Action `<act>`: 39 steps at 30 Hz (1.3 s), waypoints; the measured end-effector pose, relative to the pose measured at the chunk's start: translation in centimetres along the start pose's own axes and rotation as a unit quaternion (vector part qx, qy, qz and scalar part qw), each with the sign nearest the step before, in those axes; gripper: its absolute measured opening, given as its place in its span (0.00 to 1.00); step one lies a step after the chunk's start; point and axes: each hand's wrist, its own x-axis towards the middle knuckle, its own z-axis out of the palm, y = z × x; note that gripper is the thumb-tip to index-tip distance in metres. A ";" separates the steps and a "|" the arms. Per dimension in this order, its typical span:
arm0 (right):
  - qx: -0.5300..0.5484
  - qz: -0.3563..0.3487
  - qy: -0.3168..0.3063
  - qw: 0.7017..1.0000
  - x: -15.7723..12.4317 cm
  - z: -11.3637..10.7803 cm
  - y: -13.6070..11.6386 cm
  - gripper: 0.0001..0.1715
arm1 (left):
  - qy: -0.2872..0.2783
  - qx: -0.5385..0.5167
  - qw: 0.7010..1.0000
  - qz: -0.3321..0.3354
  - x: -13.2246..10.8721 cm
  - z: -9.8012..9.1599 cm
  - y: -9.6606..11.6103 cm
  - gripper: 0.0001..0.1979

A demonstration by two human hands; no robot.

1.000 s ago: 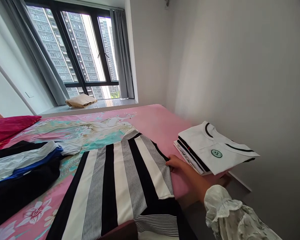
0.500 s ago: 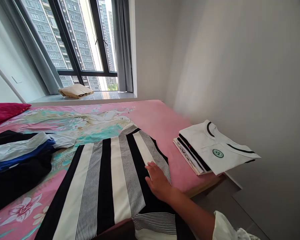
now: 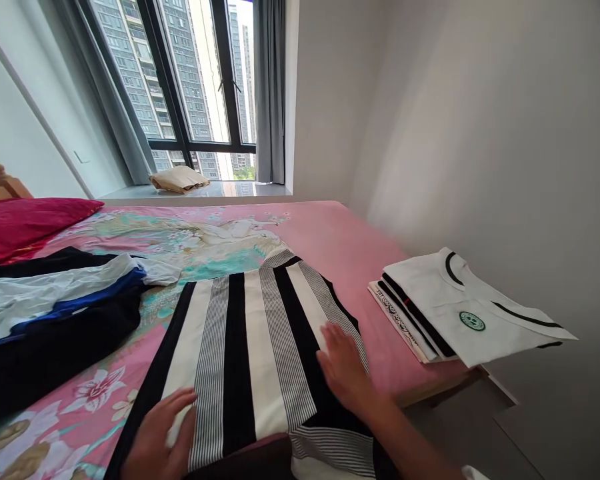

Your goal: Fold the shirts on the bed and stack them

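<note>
A black, white and pinstriped shirt (image 3: pixel 269 347) lies spread on the bed, its near right part turned over to show a sleeve. On its right side rests my right hand (image 3: pixel 344 363), fingers extended over the stripes and holding nothing. My left hand (image 3: pixel 163 433) is at the shirt's near left part, thumb and fingers apart, with part of it cut off by the lower edge of the view. At the bottom, a dark brown edge (image 3: pixel 250 460) overlaps the shirt; I cannot tell what it belongs to.
A stack of folded shirts, a white one (image 3: pixel 460 307) on top, sits at the bed's right edge. Loose dark and white clothes (image 3: pixel 75 313) lie to the left, near a red pillow (image 3: pixel 35 223). Beyond the pink bed (image 3: pixel 325 227), a beige folded bundle (image 3: pixel 179 179) rests on the windowsill.
My left hand has come into view at the shirt's near left part. My right hand stays on the right side of the shirt. The whole view has shifted toward the left.
</note>
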 end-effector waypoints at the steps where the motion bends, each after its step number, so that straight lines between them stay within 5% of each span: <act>1: 0.022 -0.046 -0.013 0.999 0.7 0.6 -2.0 0.32 | -0.033 0.026 0.997 0.065 0.6 1.9 1.1 0.14; 3: 0.052 -0.126 -0.063 0.989 1.9 1.8 -4.3 0.33 | -0.124 0.077 0.979 0.139 2.1 4.7 2.1 0.18; 5: 0.051 -0.151 -0.121 0.980 2.5 2.7 -3.6 0.35 | -0.186 0.118 0.965 0.145 3.4 5.1 1.0 0.21; 7: 0.013 -0.087 -0.142 0.986 2.8 2.8 0.0 0.37 | -0.187 0.141 0.967 0.102 4.7 2.6 -2.0 0.24; 10: -0.063 0.104 -0.111 0.986 2.9 1.4 6.8 0.39 | -0.117 0.144 0.982 -0.017 6.6 -3.6 -7.5 0.30; 13: -0.105 0.168 -0.090 0.976 4.3 -0.3 8.9 0.39 | -0.053 0.190 0.980 -0.037 8.7 -7.0 -9.2 0.25; 15: -0.108 0.131 -0.058 0.984 6.1 -0.7 6.5 0.37 | -0.069 0.282 0.956 0.032 10.0 -5.7 -7.5 0.22; 17: -0.078 0.031 -0.040 0.996 8.2 -0.3 2.2 0.36 | -0.142 0.376 0.907 0.126 11.3 -1.9 -4.4 0.24; 20: -0.012 -0.163 -0.106 0.981 11.1 2.0 -3.3 0.34 | -0.240 0.409 0.853 0.216 13.4 4.9 -1.1 0.26; 22: 0.006 -0.235 -0.161 0.958 13.1 3.8 -4.1 0.34 | -0.295 0.408 0.832 0.233 15.3 7.8 -1.3 0.26; 25: -0.027 -0.150 -0.162 0.975 17.1 5.8 -0.7 0.37 | -0.287 0.448 0.831 0.163 19.2 8.5 -4.4 0.30; 28: -0.083 0.009 -0.131 0.988 21.6 6.3 4.5 0.41 | -0.180 0.511 0.838 0.068 23.7 6.9 -8.3 0.33; 31: -0.120 0.090 -0.119 0.982 25.2 6.7 7.7 0.42 | -0.107 0.540 0.834 0.026 27.8 6.3 -10.8 0.33; 35: -0.137 0.129 -0.082 0.979 27.5 8.1 8.4 0.41 | -0.041 0.536 0.843 0.023 30.2 7.3 -11.9 0.32; 39: -0.160 0.100 0.006 0.982 27.5 8.7 6.9 0.37 | 0.011 0.530 0.844 0.082 29.3 7.8 -11.1 0.29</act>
